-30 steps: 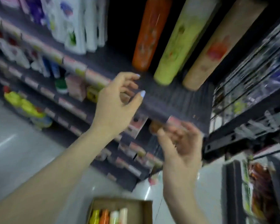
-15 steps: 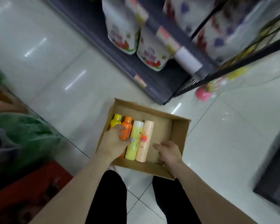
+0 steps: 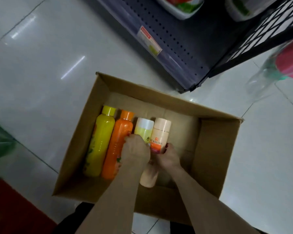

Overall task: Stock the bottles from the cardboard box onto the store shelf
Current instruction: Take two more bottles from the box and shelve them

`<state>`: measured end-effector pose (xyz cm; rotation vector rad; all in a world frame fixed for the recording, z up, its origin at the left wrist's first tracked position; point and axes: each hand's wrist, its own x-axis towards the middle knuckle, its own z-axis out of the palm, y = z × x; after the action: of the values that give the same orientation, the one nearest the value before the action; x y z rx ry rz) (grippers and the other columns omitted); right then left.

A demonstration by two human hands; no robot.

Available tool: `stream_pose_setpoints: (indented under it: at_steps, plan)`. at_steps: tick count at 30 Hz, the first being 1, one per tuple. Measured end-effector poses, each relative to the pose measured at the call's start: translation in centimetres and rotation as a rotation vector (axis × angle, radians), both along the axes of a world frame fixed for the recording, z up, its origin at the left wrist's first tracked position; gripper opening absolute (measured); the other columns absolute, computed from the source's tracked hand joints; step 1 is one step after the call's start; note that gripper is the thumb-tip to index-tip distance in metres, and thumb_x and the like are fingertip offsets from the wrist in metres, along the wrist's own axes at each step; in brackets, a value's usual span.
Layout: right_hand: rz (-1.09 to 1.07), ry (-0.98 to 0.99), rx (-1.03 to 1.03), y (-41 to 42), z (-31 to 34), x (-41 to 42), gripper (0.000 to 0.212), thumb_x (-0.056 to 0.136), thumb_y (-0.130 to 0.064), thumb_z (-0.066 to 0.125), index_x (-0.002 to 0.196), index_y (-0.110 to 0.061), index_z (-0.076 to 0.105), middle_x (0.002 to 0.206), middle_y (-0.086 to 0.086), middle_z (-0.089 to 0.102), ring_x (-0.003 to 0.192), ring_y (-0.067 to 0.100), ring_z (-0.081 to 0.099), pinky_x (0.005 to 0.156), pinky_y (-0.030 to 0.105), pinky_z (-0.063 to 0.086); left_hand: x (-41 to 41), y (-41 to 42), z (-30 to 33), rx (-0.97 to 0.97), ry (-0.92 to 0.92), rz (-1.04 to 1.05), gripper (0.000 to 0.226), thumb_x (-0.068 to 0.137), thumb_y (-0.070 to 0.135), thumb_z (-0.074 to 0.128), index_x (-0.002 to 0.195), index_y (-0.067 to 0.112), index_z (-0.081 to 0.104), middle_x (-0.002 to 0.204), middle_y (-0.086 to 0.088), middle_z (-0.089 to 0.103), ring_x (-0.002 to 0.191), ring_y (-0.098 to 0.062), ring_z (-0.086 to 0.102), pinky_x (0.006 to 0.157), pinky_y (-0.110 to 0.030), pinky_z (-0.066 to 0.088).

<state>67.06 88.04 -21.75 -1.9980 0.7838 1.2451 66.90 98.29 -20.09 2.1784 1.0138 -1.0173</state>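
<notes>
An open cardboard box (image 3: 215,149) lies on the floor below me. Inside it, side by side, lie a yellow bottle (image 3: 101,141), an orange bottle (image 3: 118,142), a pale green bottle with a white cap (image 3: 143,128) and a peach bottle (image 3: 160,132). My left hand (image 3: 136,152) is curled over the middle of the pale green bottle and hides its lower half. My right hand (image 3: 167,157) grips the peach bottle from its right side. The dark store shelf (image 3: 172,48) stands just beyond the box.
A price tag (image 3: 149,41) hangs on the bottom shelf's edge. A black wire rack (image 3: 260,31) adjoins the shelf on the right, with a pink item in clear plastic (image 3: 289,65) beside it. A red mat (image 3: 15,208) and green bags (image 3: 0,141) lie at the left.
My view dropped from the upper shelf to the box on the floor. Both hands came down into the box and closed on the pale green and peach bottles.
</notes>
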Motion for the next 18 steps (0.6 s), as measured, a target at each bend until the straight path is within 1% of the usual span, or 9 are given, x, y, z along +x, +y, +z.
stream_pose_setpoints:
  at_steps: [3,6,9,11,14,16,18]
  plan:
    - [-0.024,0.007,0.001,-1.2,0.2,-0.2,0.066,0.068,-0.03,0.081,0.125,-0.015,0.053,0.124,0.005,0.063,0.112,0.022,0.06,0.089,0.034,0.05,0.0,0.0,-0.7,-0.038,0.003,-0.041,0.065,0.081,0.043,0.064,0.129,0.005,0.044,0.128,-0.014,0.055,0.115,-0.029,0.058,0.092,-0.037,0.049]
    - [-0.001,0.018,-0.049,-3.2,0.3,0.0,0.067,0.068,-0.025,0.082,0.126,-0.013,0.052,0.123,0.007,0.063,0.111,0.024,0.061,0.087,0.034,0.051,0.1,-0.8,-0.9,-0.119,0.035,-0.081,0.063,0.077,0.044,0.068,0.124,0.006,0.048,0.127,-0.014,0.057,0.115,-0.028,0.057,0.092,-0.036,0.049]
    - [0.05,0.022,-0.056,-5.0,0.4,0.3,0.069,0.068,-0.024,0.081,0.128,-0.012,0.05,0.123,0.009,0.063,0.111,0.024,0.061,0.087,0.036,0.053,0.3,-2.0,-0.9,-0.175,0.079,-0.113,0.07,0.076,0.04,0.071,0.127,0.003,0.041,0.13,-0.016,0.053,0.12,-0.029,0.053,0.094,-0.035,0.046]
    - [0.065,0.024,-0.053,-6.0,0.4,0.4,0.068,0.069,-0.023,0.081,0.127,-0.011,0.049,0.122,0.009,0.062,0.111,0.025,0.061,0.086,0.035,0.053,0.1,-2.2,-1.3,-0.203,0.056,-0.098,0.066,0.075,0.038,0.072,0.123,0.004,0.043,0.127,-0.015,0.055,0.117,-0.028,0.055,0.091,-0.034,0.047]
    - [0.03,0.016,-0.048,-7.0,0.9,0.3,0.065,0.068,-0.019,0.081,0.125,-0.009,0.051,0.12,0.009,0.064,0.108,0.024,0.063,0.083,0.032,0.052,-0.3,-1.5,-1.7,-0.257,0.012,-0.069,0.055,0.076,0.036,0.072,0.117,0.006,0.049,0.119,-0.013,0.06,0.109,-0.028,0.059,0.088,-0.035,0.048]
    - [0.013,0.001,-0.027,-7.3,1.8,0.2,0.062,0.068,-0.016,0.081,0.123,-0.009,0.052,0.116,0.008,0.065,0.101,0.022,0.063,0.082,0.032,0.053,-0.6,-0.6,-1.0,-0.326,-0.011,-0.05,0.05,0.075,0.035,0.073,0.113,0.009,0.053,0.115,-0.011,0.062,0.105,-0.026,0.059,0.088,-0.037,0.051]
    - [0.012,-0.001,0.018,-7.3,3.8,0.2,0.06,0.068,-0.015,0.081,0.12,-0.011,0.053,0.105,0.001,0.064,0.092,0.016,0.061,0.077,0.027,0.053,-0.9,0.6,0.8,-0.402,-0.036,-0.042,0.048,0.072,0.036,0.074,0.11,0.013,0.056,0.109,-0.007,0.064,0.1,-0.023,0.061,0.085,-0.039,0.053]
